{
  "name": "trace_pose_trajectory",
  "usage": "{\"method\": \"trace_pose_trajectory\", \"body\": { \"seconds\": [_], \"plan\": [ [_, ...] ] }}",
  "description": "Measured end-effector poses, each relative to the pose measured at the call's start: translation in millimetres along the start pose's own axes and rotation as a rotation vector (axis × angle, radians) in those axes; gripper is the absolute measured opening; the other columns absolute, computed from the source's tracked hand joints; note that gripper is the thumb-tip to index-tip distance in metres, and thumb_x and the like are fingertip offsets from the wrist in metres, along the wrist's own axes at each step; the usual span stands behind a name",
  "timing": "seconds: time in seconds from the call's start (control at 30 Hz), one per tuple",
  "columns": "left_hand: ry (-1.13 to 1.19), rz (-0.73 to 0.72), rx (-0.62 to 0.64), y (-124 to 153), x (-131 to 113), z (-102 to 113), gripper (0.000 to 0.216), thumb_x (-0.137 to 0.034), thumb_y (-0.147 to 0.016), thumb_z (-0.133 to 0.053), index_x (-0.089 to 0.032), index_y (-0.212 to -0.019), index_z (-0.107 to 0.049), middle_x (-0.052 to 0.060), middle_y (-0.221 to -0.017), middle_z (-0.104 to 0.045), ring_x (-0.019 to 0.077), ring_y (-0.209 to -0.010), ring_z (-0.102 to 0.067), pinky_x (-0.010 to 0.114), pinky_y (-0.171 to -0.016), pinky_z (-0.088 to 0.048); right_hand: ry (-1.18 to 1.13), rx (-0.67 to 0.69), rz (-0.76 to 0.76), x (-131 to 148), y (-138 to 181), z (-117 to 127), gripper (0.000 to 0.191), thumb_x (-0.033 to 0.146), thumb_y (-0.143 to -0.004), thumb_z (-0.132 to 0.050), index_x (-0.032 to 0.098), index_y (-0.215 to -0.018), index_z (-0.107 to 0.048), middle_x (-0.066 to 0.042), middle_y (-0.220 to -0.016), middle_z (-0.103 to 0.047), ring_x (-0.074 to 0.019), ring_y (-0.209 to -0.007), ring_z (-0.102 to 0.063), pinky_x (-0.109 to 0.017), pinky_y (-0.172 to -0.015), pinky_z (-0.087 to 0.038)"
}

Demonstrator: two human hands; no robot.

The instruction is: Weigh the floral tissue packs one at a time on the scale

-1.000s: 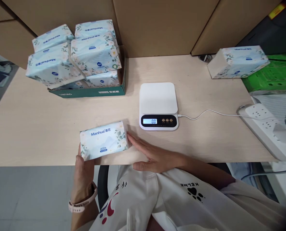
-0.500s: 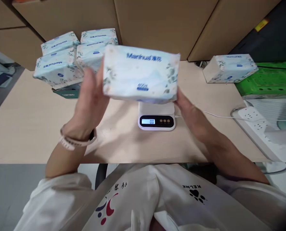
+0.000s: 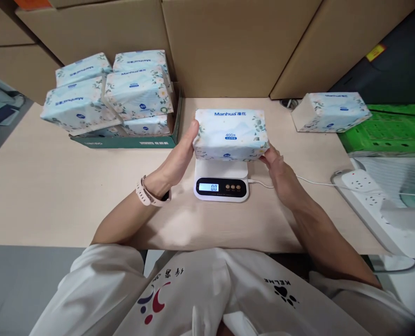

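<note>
A pale blue flowered tissue pack (image 3: 230, 134) is held between both my hands, just over the white platform of a small kitchen scale (image 3: 221, 179). My left hand (image 3: 178, 156) grips the pack's left end and my right hand (image 3: 276, 167) grips its right lower corner. The scale's lit display reads 0.0. I cannot tell whether the pack rests on the platform.
A green cardboard tray (image 3: 127, 140) at the back left holds several stacked tissue packs (image 3: 106, 93). One more tissue pack (image 3: 329, 112) lies at the back right. A white power strip (image 3: 371, 196) and the scale's cable (image 3: 312, 182) lie to the right. Brown cartons (image 3: 224, 42) stand behind the table.
The pack was lifted from the table's front edge, carried up in both hands, and is now lowered onto or just above the scale's platform.
</note>
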State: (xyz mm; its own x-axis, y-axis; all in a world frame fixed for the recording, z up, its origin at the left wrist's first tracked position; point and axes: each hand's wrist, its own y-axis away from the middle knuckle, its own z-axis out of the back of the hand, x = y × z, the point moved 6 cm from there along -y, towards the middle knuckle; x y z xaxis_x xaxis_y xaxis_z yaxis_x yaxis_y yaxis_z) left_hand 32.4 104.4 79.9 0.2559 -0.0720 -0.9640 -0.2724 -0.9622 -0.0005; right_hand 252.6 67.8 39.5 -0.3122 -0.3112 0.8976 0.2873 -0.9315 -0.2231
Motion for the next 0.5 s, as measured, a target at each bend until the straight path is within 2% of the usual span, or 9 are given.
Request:
{"method": "trace_pose_trajectory", "body": {
  "seconds": [0.13,0.3,0.4,0.5],
  "plan": [
    [-0.036,0.009,0.033,-1.2,17.6,9.6,0.056,-0.064,-0.103,-0.054,-0.029,-0.145,-0.065,-0.002,-0.163,-0.058,0.0269,-0.171,-0.017,0.046,-0.141,-0.018,-0.030,0.052,-0.076,-8.5,0.0,-5.2,0.076,0.083,-0.100,-0.017,0.049,-0.165,-0.038,0.011,-0.179,-0.032,-0.0282,-0.170,-0.024,-0.061,-0.141,-0.021],
    [-0.083,0.047,0.060,-2.2,29.6,13.9,0.054,-0.062,-0.103,-0.055,-0.028,-0.144,-0.066,-0.002,-0.167,-0.053,0.0244,-0.172,-0.013,0.041,-0.143,-0.010,-0.014,0.046,-0.102,-14.6,4.5,-8.8,0.074,0.080,-0.102,-0.018,0.049,-0.165,-0.038,0.010,-0.174,-0.042,-0.0303,-0.165,-0.036,-0.061,-0.141,-0.021],
    [-0.126,0.069,0.037,-4.4,28.0,18.5,0.058,-0.063,-0.104,-0.051,-0.029,-0.148,-0.062,-0.003,-0.171,-0.048,0.0247,-0.172,-0.011,0.043,-0.143,-0.009,0.018,-0.030,-0.158,-28.5,10.1,-4.8,0.075,0.081,-0.101,-0.025,0.048,-0.166,-0.037,0.007,-0.174,-0.043,-0.0337,-0.164,-0.037,-0.064,-0.139,-0.023],
    [-0.136,0.106,-0.098,-5.3,17.2,32.9,0.055,-0.058,-0.106,-0.042,-0.031,-0.152,-0.056,-0.006,-0.177,-0.036,0.0221,-0.172,-0.011,0.043,-0.142,-0.010,0.009,-0.178,-0.154,-42.0,15.0,6.5,0.073,0.080,-0.101,-0.031,0.049,-0.168,-0.032,0.006,-0.177,-0.037,-0.0345,-0.165,-0.035,-0.066,-0.137,-0.027]
  ]
}}
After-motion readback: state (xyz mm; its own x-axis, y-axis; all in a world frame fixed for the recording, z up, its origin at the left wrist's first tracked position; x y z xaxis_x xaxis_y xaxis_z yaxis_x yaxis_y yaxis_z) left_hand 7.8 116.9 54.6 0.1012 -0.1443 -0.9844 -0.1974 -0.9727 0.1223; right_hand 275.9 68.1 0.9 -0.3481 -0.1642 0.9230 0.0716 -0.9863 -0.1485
